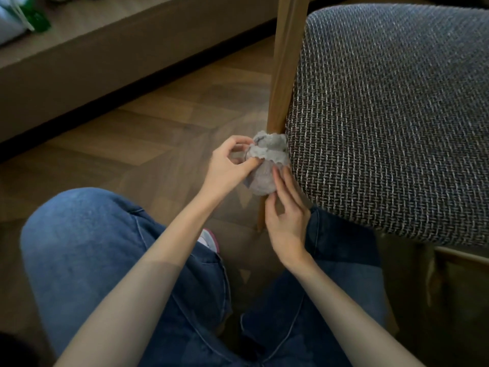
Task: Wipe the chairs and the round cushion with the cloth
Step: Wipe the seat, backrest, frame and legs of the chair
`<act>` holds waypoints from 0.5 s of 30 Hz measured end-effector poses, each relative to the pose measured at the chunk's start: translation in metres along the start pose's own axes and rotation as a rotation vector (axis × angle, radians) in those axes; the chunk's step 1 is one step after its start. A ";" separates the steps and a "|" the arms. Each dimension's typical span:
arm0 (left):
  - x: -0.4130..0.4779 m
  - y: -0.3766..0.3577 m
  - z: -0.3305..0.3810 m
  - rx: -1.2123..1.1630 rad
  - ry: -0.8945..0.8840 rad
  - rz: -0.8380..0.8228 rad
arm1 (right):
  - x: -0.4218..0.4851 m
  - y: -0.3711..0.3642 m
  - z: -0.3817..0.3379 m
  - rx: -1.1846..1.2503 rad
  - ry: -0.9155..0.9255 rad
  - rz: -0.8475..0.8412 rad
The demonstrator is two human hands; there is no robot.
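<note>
Coarse woven seat [391, 115] — smooth wooden leg [284, 62] — nubby grey cloth [267, 160].

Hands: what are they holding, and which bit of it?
Both hold the grey cloth, bunched around the wooden chair leg. The left hand pinches its upper left edge; the right hand grips its lower part.
</note>
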State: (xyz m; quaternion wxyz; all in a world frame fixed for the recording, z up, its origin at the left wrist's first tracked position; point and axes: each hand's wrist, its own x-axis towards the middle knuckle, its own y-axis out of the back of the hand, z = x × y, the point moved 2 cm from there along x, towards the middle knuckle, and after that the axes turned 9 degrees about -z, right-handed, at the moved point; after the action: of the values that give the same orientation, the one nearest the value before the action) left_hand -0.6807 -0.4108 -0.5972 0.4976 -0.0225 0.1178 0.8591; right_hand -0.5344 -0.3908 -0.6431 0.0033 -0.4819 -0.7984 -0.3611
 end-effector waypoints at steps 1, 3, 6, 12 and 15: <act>0.002 0.000 -0.008 -0.002 0.026 -0.019 | -0.003 -0.002 0.002 0.008 -0.014 0.016; 0.005 0.000 -0.026 -0.027 0.079 -0.075 | -0.008 -0.009 0.006 0.042 -0.041 0.048; 0.004 -0.003 -0.053 0.006 0.115 -0.116 | -0.021 -0.024 0.012 0.100 -0.177 0.060; -0.005 -0.024 -0.105 0.043 0.274 -0.124 | -0.049 -0.054 0.036 0.222 -0.567 0.098; -0.006 -0.034 -0.131 0.030 0.344 -0.101 | -0.059 -0.066 0.051 0.257 -0.724 0.065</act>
State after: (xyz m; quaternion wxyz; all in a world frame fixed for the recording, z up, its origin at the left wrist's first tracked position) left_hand -0.6585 -0.4294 -0.7296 0.5128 -0.1678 0.2125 0.8147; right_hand -0.5366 -0.4249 -0.7392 -0.2068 -0.5990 -0.7709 -0.0644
